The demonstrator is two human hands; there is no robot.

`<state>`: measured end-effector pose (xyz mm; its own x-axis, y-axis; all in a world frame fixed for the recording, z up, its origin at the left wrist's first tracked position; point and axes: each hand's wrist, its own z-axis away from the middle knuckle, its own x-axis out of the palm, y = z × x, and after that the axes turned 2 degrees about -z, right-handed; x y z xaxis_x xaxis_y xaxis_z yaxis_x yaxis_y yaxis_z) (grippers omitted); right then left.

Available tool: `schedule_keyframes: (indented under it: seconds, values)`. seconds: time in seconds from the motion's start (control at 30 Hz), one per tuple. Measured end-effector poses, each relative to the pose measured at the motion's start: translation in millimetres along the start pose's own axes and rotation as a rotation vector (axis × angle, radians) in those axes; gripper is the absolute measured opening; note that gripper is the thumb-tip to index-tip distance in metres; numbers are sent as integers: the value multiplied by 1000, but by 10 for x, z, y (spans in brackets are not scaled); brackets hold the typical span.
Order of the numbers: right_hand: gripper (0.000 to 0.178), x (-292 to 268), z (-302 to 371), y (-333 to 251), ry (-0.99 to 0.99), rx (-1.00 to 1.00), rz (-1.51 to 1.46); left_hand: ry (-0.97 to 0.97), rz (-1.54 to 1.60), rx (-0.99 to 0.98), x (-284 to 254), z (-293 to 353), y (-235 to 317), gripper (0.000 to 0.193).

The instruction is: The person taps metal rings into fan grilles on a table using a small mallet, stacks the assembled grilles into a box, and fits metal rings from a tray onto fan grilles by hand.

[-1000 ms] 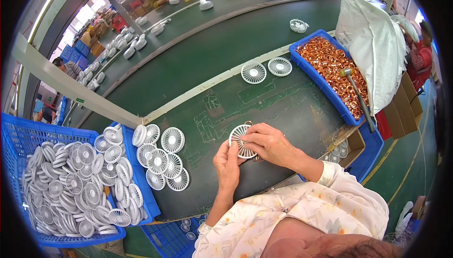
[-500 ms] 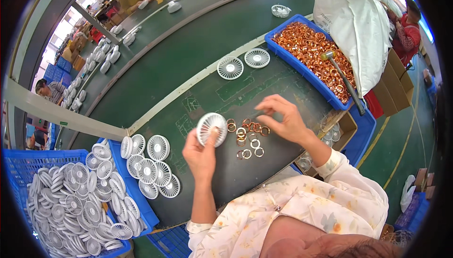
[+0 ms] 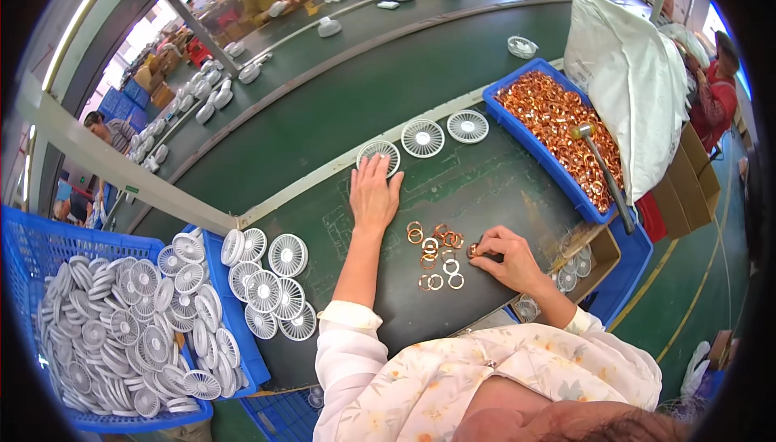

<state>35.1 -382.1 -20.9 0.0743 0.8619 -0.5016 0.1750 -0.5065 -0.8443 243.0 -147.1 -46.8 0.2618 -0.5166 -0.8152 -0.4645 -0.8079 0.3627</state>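
My left hand (image 3: 373, 199) lies stretched out at the far edge of the worktable, fingertips resting on a round white fan grille (image 3: 390, 152). Two more grilles (image 3: 423, 138) lie in a row to its right. Close to the loose rings, my right hand (image 3: 514, 263) pinches a small copper ring (image 3: 473, 250) between thumb and fingers; whether it is more than one is unclear. Several copper and silvery rings (image 3: 429, 252) are spread on the dark tabletop between my hands, some overlapping.
At left, a blue basket (image 3: 97, 242) is heaped with grilles, beside stacked grilles (image 3: 263, 291). A blue tray (image 3: 493, 99) of copper rings stands at the far right, with a hammer (image 3: 605, 169) across it. Beyond runs a green conveyor (image 3: 323, 103); people work farther off.
My left hand has carried the grille from mid-table to the far edge, beside the other two. My right hand has come down and now pinches a copper ring. The view has shifted slightly.
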Motion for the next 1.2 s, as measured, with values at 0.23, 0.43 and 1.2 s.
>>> schedule_keyframes:
  seconds: [0.23, 0.43, 1.2]
  values:
    - [15, -40, -11, -3, 37, 113, -109, 40, 12, -95, -499, 271, 77, 54]
    - [14, -110, -45, 62, 40, 238, -451, -22, -524, -494, -1275, 896, -456, 77]
    - [34, 368, -324, -574, -337, 314, -1060, 133, 175, -561, -1543, 1484, -233, 26]
